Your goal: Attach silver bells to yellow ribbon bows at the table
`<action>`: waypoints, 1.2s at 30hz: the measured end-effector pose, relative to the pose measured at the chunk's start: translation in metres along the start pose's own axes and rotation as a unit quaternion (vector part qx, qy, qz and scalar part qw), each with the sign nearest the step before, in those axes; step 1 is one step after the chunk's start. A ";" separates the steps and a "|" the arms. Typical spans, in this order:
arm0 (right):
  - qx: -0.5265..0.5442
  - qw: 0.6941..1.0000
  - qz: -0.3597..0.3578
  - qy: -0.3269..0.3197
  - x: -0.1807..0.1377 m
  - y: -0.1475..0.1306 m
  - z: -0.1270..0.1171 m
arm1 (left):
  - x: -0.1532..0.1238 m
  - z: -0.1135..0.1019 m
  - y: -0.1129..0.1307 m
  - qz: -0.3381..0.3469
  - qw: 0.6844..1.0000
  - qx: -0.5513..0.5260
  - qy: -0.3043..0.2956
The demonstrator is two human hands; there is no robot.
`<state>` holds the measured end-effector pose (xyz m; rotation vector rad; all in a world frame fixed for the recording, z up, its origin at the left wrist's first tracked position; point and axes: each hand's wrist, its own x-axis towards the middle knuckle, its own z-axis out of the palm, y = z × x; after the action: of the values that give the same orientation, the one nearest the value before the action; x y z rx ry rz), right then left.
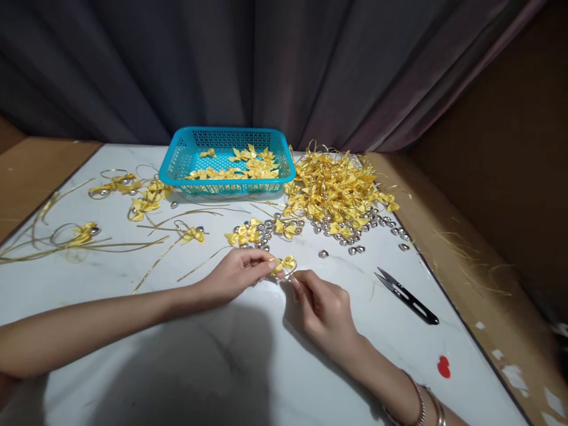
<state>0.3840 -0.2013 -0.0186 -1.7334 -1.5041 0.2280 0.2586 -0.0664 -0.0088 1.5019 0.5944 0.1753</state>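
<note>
Between thumb and fingers, my left hand [242, 272] pinches a yellow ribbon bow [288, 262] above the middle of the white table. Just right of it, my right hand [326, 307] is closed in a pinch at a thin gold cord [291, 273] that curves beside the bow. The exact grip at the right fingertips is small and partly hidden. Beyond my hands lie silver bell-like beads [266, 231] and loose yellow bows [243, 234]. Another bow with a gold cord [193, 235] rests to the left.
A blue plastic basket [226, 184] holding several bows stands at the back. Right of it is a heap of yellow bows with gold cords [337, 186]. Black thread snips [408, 299] and a red piece [444, 367] lie on the right. Loose gold cords [110, 244] spread left.
</note>
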 end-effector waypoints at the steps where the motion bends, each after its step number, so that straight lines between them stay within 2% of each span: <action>1: 0.008 1.000 0.003 -0.005 0.000 0.001 -0.001 | 0.000 -0.002 0.002 -0.006 1.000 -0.002 -0.013; 4: 0.035 0.999 0.024 -0.012 0.000 0.002 -0.002 | 0.001 -0.005 0.005 -0.045 0.997 -0.038 -0.057; 7: 0.047 0.998 0.045 -0.015 0.000 0.002 -0.001 | 0.001 -0.006 0.004 -0.074 0.989 -0.103 -0.073; 13: 0.049 0.998 0.039 -0.005 0.001 -0.001 0.000 | 0.002 -0.002 -0.003 -0.093 0.976 -0.188 -0.063; 20: 0.053 0.997 0.061 0.011 0.000 -0.003 0.006 | 0.003 0.001 -0.006 -0.098 0.969 -0.221 -0.048; 27: 0.106 0.991 0.085 0.002 0.002 -0.009 0.008 | 0.002 0.007 -0.010 -0.097 0.974 -0.190 -0.073; 31: 0.112 0.988 0.105 -0.025 0.003 -0.007 0.007 | 0.001 0.009 -0.007 -0.061 0.989 -0.129 -0.042; 36: 0.107 0.989 0.088 -0.050 0.002 -0.003 0.003 | -0.002 0.008 -0.004 0.002 0.999 -0.046 0.022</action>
<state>0.3806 -0.1985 -0.0174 -1.7016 -1.3438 0.5543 0.2602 -0.0750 -0.0123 1.4131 0.6115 0.2368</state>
